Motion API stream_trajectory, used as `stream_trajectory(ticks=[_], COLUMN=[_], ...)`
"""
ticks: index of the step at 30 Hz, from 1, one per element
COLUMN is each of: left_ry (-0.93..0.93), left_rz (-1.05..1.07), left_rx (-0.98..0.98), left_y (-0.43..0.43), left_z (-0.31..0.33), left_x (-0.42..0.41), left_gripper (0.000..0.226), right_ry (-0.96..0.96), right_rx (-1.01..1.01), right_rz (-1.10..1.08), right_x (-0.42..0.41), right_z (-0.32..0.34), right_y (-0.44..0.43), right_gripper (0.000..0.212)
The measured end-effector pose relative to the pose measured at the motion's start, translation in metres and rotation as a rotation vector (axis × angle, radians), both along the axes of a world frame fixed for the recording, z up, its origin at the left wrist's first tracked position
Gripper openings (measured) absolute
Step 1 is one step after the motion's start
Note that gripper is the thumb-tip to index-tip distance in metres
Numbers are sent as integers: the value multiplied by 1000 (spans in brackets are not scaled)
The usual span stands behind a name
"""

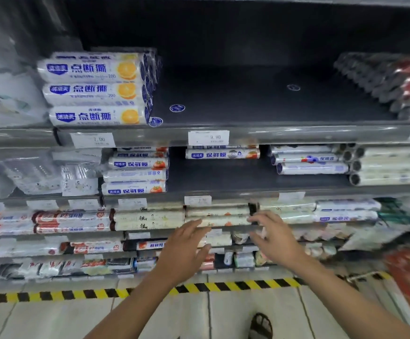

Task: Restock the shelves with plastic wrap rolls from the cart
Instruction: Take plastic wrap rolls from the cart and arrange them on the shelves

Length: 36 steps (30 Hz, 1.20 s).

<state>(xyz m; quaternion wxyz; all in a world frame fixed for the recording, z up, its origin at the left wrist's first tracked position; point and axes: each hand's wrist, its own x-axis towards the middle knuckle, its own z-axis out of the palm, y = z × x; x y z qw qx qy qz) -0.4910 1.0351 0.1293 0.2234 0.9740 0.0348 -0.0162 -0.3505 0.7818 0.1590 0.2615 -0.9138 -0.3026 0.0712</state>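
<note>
My left hand (186, 248) and my right hand (272, 238) reach toward the third shelf with fingers spread, and neither holds anything. Between their fingertips lie pale plastic wrap rolls (217, 217) stacked on that shelf; whether the fingers touch them I cannot tell. The top dark shelf (260, 101) carries a stack of orange-printed rolls (94, 91) at its left and is bare across the middle. One roll (222, 154) lies at the back of the second shelf. The cart is out of view.
Red-labelled rolls (69, 222) fill the third shelf's left side. White rolls (392, 167) sit on the second shelf's right, dark rolls (370, 77) on the top right. Yellow-black tape (76, 294) marks the tiled floor. A sandalled foot (260, 326) stands below.
</note>
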Motion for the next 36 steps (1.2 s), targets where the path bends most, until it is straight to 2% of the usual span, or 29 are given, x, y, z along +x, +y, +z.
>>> stream_trajectory(ticks=[3,6,10,12,16,21,29,36], left_ry=[27,60,136,181,287,335,366,363], left_rz=[6,-33,-122,-151,-257,-400,-627,-764], left_rx=[-75,-137,-148,-129,-155,-179,-203,-205], left_y=[-18,-47,-114,-143,-251,-384,-532,-617], left_z=[-14,-21,-28,-35,-45,-51,-48,-45], left_x=[-28,-49,-57,-58,-57,-54,-22,63], left_gripper=[82,66,74,68,53,51,48,49], right_ry=[132,200,303,318,370,413,414,401], right_rx=[98,155,172,186,198,225,297,323], right_rz=[-100,-193,-324,-354,-482,-628,-833,-973], right_x=[-45,-85,-131,-148,-187,-230,-246,-208], right_z=[-8,-25,-43,-48,-55,-61,-56,-59], right_y=[-41,-89,-166,-197,-297,-406,-516,-583], right_gripper=[32,31,33,33,34,36,34,36])
